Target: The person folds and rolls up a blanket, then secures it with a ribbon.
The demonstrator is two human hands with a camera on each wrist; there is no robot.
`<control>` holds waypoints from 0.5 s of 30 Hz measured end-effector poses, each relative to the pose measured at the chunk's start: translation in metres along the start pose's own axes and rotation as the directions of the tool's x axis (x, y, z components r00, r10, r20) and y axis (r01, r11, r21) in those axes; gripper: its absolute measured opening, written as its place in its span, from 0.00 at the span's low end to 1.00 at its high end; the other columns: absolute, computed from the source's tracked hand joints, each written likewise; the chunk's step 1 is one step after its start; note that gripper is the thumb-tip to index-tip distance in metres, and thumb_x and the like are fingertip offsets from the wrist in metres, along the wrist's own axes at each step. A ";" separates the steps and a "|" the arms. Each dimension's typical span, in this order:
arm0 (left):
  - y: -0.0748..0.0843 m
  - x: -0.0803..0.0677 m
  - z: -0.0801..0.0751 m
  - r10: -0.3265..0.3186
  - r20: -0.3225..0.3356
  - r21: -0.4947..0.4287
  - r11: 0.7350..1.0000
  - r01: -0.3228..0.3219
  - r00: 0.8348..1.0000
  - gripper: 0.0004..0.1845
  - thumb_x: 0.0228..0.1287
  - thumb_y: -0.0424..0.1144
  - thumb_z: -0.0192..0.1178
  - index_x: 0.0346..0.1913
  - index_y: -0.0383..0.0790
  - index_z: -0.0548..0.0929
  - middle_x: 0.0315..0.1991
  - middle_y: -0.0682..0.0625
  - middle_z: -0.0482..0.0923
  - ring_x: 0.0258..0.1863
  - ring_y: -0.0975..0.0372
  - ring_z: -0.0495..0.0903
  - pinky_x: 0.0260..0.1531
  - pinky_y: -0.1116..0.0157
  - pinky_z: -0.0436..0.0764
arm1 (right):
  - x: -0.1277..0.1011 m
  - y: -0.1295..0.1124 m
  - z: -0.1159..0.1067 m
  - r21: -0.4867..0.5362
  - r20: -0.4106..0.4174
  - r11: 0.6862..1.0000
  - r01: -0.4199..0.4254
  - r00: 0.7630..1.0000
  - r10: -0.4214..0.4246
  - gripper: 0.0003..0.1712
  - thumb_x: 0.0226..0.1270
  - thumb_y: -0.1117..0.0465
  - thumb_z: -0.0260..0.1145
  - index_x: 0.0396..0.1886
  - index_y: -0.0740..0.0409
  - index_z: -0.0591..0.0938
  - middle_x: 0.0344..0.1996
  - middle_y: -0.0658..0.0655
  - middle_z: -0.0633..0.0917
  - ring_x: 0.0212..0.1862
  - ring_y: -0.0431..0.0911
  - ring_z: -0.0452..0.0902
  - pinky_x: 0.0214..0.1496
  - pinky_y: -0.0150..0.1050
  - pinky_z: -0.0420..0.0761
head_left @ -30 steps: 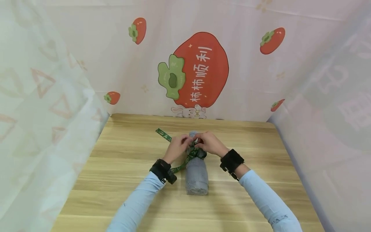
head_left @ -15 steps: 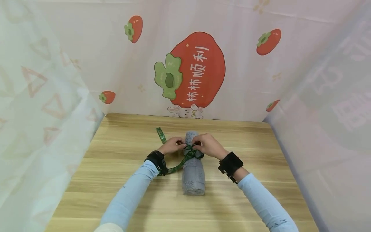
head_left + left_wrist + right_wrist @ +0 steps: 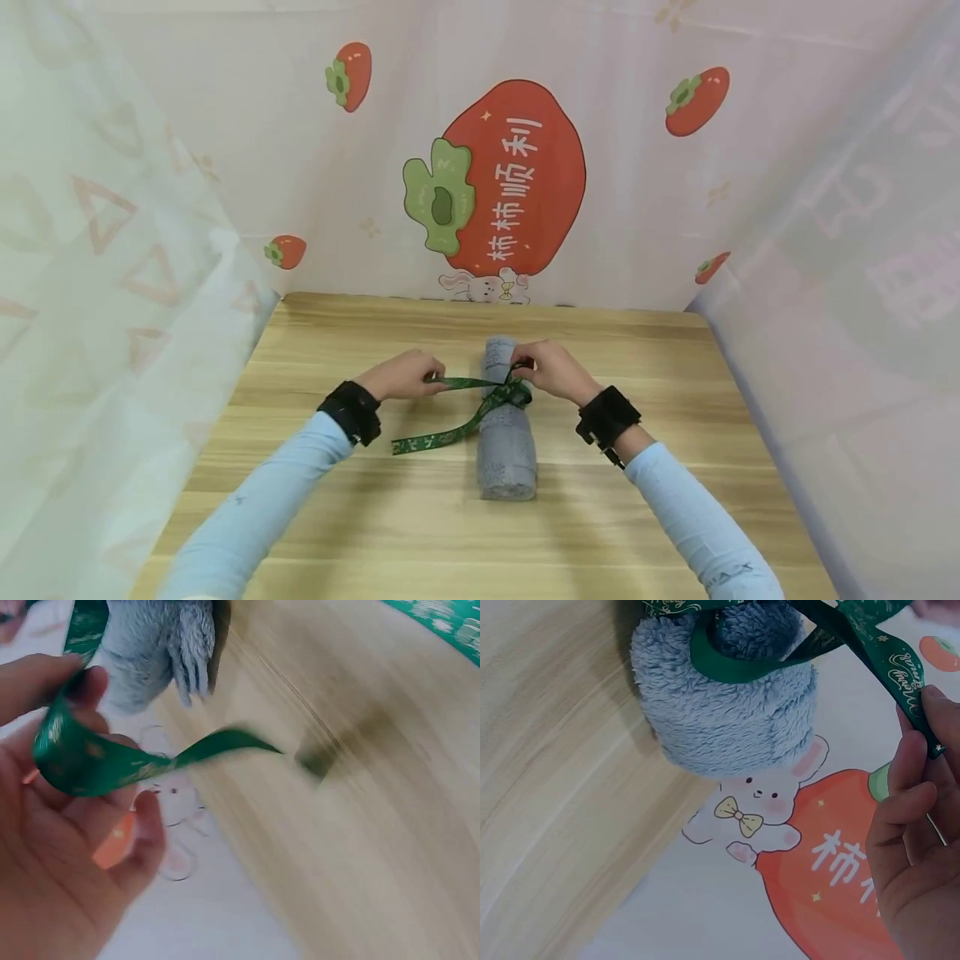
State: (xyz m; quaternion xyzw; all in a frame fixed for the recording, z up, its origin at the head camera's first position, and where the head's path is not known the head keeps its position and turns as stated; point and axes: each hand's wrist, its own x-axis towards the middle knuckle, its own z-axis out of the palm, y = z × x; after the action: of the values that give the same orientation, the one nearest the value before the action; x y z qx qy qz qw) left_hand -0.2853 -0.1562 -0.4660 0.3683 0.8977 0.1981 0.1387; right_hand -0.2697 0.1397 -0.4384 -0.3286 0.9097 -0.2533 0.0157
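A rolled grey-blue fluffy towel (image 3: 507, 462) lies on the table, pointing away from me. Around its middle goes a green printed ribbon (image 3: 442, 438), crossed on top, with one tail lying out to the left. My left hand (image 3: 402, 377) pinches a ribbon length stretched leftward from the crossing; in the left wrist view the loose end of the ribbon (image 3: 97, 763) curls past the fingers. Over the towel's right side, my right hand (image 3: 555, 372) pinches another part of the ribbon (image 3: 900, 679) between thumb and fingers, close to the knot.
The wood-grain table (image 3: 337, 517) has printed cloth hanging behind it and on both sides. A large persimmon picture (image 3: 517, 179) marks the back cloth (image 3: 630, 208). Bare tabletop shows on either side of the towel.
My left hand has moved left from the towel, drawing out a ribbon length. The right hand stays by the knot, slightly shifted. The ribbon's lower tail now lies visible on the left.
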 end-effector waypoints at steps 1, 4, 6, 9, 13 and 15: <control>0.006 -0.008 -0.001 -0.006 0.025 0.013 1.000 0.006 1.000 0.12 0.70 0.40 0.62 0.26 0.46 0.78 0.20 0.58 0.67 0.19 0.68 0.63 0.24 0.70 0.64 | 0.000 0.001 0.000 0.003 0.001 1.000 -0.004 1.000 0.004 0.04 0.65 0.65 0.70 0.38 0.53 0.86 0.30 0.49 0.85 0.32 0.39 0.77 0.38 0.37 0.78; 0.027 -0.030 0.003 -0.035 0.061 0.028 0.999 0.034 0.998 0.12 0.70 0.39 0.61 0.26 0.46 0.78 0.19 0.58 0.68 0.17 0.68 0.64 0.23 0.71 0.64 | 0.003 0.002 -0.001 0.014 0.011 1.000 0.011 1.000 -0.011 0.04 0.66 0.66 0.69 0.38 0.54 0.85 0.30 0.50 0.85 0.32 0.39 0.77 0.39 0.37 0.77; 0.049 -0.038 0.012 -0.073 0.062 0.003 0.997 0.073 0.995 0.12 0.70 0.38 0.61 0.26 0.45 0.79 0.18 0.58 0.69 0.16 0.69 0.65 0.21 0.71 0.65 | 0.006 0.002 -0.002 0.015 0.021 0.999 0.029 0.999 -0.029 0.03 0.66 0.66 0.69 0.38 0.55 0.85 0.30 0.51 0.85 0.31 0.40 0.77 0.38 0.37 0.77; 0.089 -0.038 0.034 -0.108 0.039 -0.101 0.989 0.111 0.993 0.07 0.70 0.37 0.61 0.32 0.40 0.82 0.18 0.59 0.72 0.15 0.70 0.69 0.19 0.72 0.71 | 0.009 0.002 -0.003 0.005 0.035 0.999 0.053 0.998 -0.053 0.03 0.67 0.66 0.68 0.38 0.55 0.85 0.30 0.51 0.84 0.30 0.39 0.75 0.37 0.37 0.75; 0.139 -0.024 0.063 -0.070 0.037 -0.347 0.934 0.078 0.997 0.10 0.70 0.33 0.59 0.49 0.32 0.82 0.20 0.55 0.81 0.16 0.67 0.78 0.24 0.73 0.79 | 0.010 0.000 -0.004 -0.023 0.060 0.998 0.063 0.996 -0.061 0.02 0.67 0.65 0.68 0.38 0.55 0.84 0.29 0.50 0.83 0.29 0.39 0.73 0.37 0.36 0.73; 0.156 -0.016 0.074 -0.029 0.056 -0.489 0.871 0.053 0.998 0.15 0.71 0.31 0.56 0.56 0.29 0.78 0.26 0.50 0.86 0.23 0.62 0.85 0.30 0.73 0.80 | 0.011 -0.001 -0.004 -0.036 0.074 0.997 0.066 0.995 -0.063 0.02 0.68 0.64 0.68 0.38 0.55 0.84 0.29 0.50 0.82 0.29 0.39 0.72 0.37 0.36 0.72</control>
State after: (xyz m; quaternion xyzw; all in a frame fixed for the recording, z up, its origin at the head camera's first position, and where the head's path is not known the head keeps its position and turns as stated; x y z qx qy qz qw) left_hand -0.1503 -0.0472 -0.4586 0.3066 0.8222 0.4075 0.2529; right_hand -0.2783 0.1346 -0.4330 -0.3671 0.9022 -0.2239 0.0345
